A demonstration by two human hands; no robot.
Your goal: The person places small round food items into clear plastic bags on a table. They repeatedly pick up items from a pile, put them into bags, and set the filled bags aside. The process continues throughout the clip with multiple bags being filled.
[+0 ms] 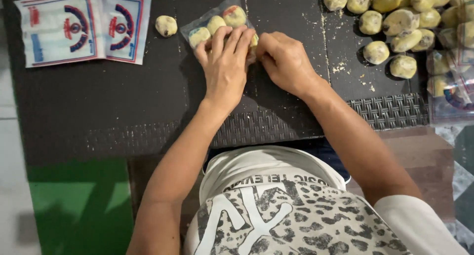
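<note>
Far left: a fanned stack of flat printed bags (81,27), white with red and blue marks, lying on the dark woven tabletop (98,107), well apart from the hands. Just right of them, one lone pale round pastry (166,25), untouched.

Centre, far side: a clear plastic bag (217,23) holding several round pastries, mouth turned toward the near edge. Left hand (224,67) laid flat over the bag's near end, fingers (232,40) slightly spread and pressing down on the plastic. Right hand (284,60) touching the bag's right corner, fingers curled tight together, seemingly pinching the plastic there; fingertips hidden underneath, so the exact hold cannot be told.

Likely the closing or filling step for this bag. Next move probably calling for a firm, even grip on the open mouth, without squashing the soft pieces inside.

Right, far corner: a loose heap of unpacked pastries (395,23), crumbs scattered beside it. Extreme right: filled bags (452,82) piled at the table's edge.

Near edge of the table just beyond the wrists; open dark surface left of the left hand; tighter on the right, toward the heap.
</note>
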